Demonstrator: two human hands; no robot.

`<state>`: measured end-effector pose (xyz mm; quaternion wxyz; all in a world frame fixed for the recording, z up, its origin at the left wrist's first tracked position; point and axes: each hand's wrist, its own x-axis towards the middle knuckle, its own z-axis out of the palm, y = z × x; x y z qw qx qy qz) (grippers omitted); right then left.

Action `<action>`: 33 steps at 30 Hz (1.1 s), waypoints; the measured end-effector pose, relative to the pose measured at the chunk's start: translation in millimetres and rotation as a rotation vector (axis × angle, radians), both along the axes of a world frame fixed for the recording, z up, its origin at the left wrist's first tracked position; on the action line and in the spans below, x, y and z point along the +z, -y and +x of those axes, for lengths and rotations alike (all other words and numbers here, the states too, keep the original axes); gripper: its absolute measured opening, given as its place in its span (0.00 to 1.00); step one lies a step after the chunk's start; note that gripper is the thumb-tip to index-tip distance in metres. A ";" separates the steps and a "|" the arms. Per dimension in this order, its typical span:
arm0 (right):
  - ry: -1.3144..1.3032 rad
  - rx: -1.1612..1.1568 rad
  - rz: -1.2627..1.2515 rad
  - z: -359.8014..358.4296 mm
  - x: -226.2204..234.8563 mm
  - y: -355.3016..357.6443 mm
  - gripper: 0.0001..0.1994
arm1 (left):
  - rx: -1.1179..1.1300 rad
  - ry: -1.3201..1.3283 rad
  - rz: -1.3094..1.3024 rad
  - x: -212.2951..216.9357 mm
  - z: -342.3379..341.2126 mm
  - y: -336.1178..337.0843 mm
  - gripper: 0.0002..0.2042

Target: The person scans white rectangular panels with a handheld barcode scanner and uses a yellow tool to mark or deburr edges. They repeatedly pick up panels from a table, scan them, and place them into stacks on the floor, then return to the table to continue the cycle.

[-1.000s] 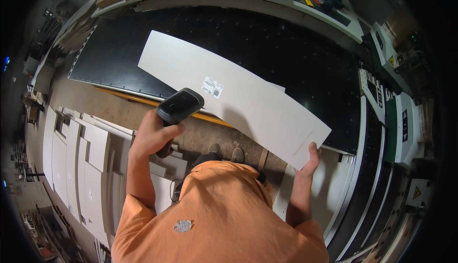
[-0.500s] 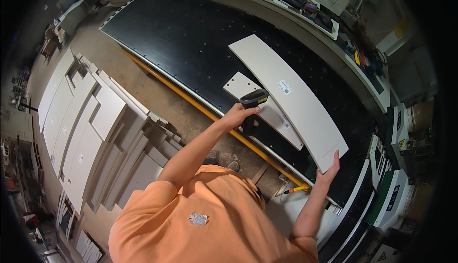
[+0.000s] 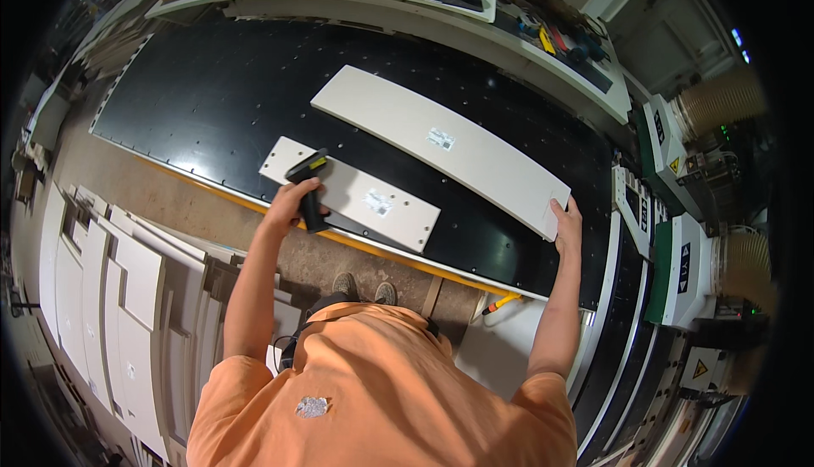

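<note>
Long white panel [image 3: 441, 147] lies flat on the black machine table [image 3: 212, 86], running from the middle toward the right side, its near right corner under the person's right hand [image 3: 566, 217]. The fingers [image 3: 571, 207] of that hand are curled over the corner's edge, pressed onto the board rather than spread. A small printed label [image 3: 440, 138] sits on the panel's face, well apart from both hands.

The left hand [image 3: 292, 204] is wrapped tight around the grip of a handheld scanner [image 3: 309, 186] — black with a yellow stripe — which hovers over the left end of a shorter white panel [image 3: 349, 193] lying nearer the table's front edge, just beside the orange strip [image 3: 373, 248] along it. That panel carries its own label [image 3: 378, 202] near the middle.

A likely risk, judging from the one-corner hold: the long board could pivot or skid on the smooth table if pushed from that end alone, knocking into the shorter panel or sliding toward the machine housing [image 3: 678, 268] on the right. More cut white boards [image 3: 127, 297] are stacked at the person's left.
</note>
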<state>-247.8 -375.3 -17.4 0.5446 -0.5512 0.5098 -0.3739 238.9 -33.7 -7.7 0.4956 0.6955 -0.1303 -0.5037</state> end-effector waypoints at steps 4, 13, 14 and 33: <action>-0.880 0.023 -0.618 3.8 -16.6 -34.1 0.25 | 0.115 0.162 0.101 -3.8 50.0 -14.4 0.20; -0.789 -0.403 -0.691 4.1 -44.7 -106.3 0.19 | -0.043 0.329 0.191 3.0 103.8 -11.3 0.22; -0.774 -0.467 -0.724 -6.8 -49.8 -117.4 0.19 | -0.073 0.381 0.176 9.6 105.2 -9.0 0.22; -0.602 -1.126 -0.166 -86.3 -161.2 -200.2 0.21 | -0.233 0.534 -0.290 -22.5 -51.2 191.6 0.28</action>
